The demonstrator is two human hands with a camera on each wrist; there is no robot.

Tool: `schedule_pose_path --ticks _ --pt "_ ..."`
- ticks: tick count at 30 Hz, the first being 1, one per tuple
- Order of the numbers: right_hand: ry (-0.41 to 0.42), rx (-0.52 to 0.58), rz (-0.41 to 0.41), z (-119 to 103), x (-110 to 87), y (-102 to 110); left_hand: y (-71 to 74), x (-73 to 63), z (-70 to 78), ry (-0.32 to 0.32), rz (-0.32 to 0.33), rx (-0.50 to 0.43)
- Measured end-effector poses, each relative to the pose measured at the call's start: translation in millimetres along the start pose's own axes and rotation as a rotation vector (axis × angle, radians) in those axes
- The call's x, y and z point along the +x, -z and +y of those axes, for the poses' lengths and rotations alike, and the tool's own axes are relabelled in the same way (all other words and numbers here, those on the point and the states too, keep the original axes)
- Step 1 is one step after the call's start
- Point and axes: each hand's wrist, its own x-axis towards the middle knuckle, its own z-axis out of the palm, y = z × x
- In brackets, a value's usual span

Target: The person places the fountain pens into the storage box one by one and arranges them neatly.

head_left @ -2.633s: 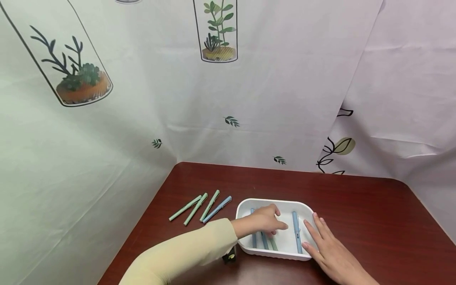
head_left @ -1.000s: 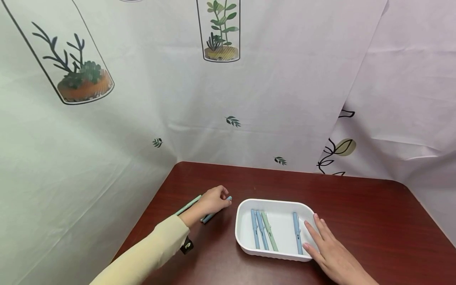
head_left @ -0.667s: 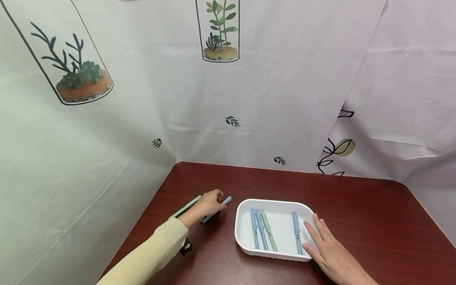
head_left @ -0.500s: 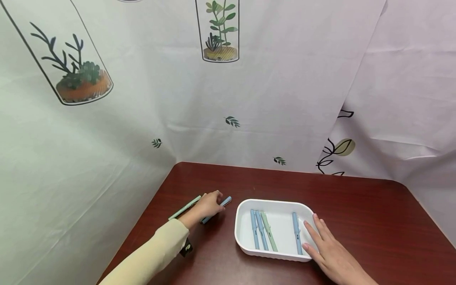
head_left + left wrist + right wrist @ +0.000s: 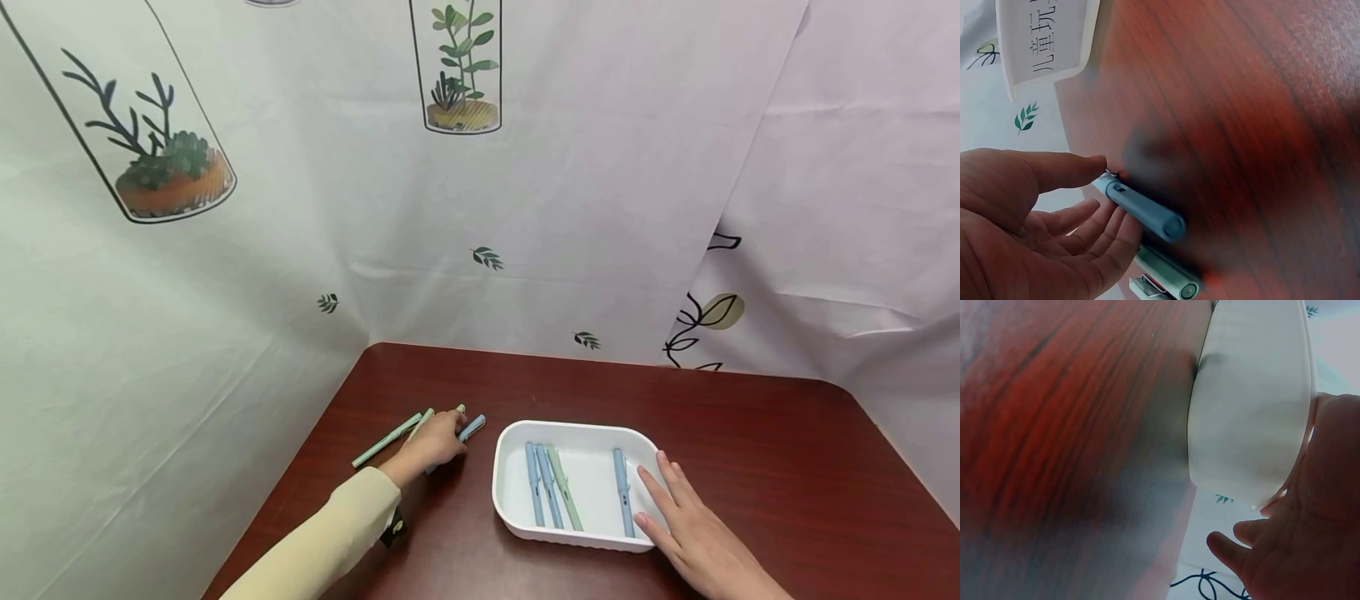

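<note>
In the head view my left hand (image 5: 435, 440) is low over the loose pens on the left. Its thumb and fingers lie on either side of a blue pen (image 5: 1147, 212), with the thumb tip at the clip in the left wrist view. A green pen (image 5: 1169, 272) lies just beside it. My right hand (image 5: 697, 529), fingers extended and spread, rests against the right end of a white tray (image 5: 577, 540). Inside the tray, two blue pens and a green pen (image 5: 564, 487) lie side by side at the left. Another blue pen (image 5: 623, 492) lies apart at the right.
Farther left on the dark red table (image 5: 750, 450) a green pen (image 5: 386, 440) lies slanted. More green pens are partly covered by the left hand. A pale patterned curtain (image 5: 600, 208) hangs behind the table and along the left side.
My left hand has gone from the tray to the loose pens, then slid back along the blue pen, uncovering more of its far end. My right hand has stayed at the tray.
</note>
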Motion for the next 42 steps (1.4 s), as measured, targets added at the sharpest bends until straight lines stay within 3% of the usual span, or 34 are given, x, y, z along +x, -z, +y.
schedule_pose_path --ticks 9,14,21,28,42 --pt "-0.028 0.013 -0.019 -2 -1.7 -2 -10.3 -1.0 -4.2 -0.019 0.045 0.099" --pt "-0.032 0.007 -0.026 -2 -1.2 -2 -7.9 -2.4 -0.9 0.009 0.01 0.047" --pt "-0.029 0.015 -0.016 -2 -1.2 -2 1.3 -6.0 4.8 -0.015 0.007 -0.184" --pt "-0.046 0.01 -0.03 -2 -1.2 -2 8.0 -12.6 9.2 -0.01 -0.105 -0.551" --pt "-0.021 0.01 -0.005 -1 -0.2 -1 21.0 -25.8 21.5 0.005 -0.161 -0.703"
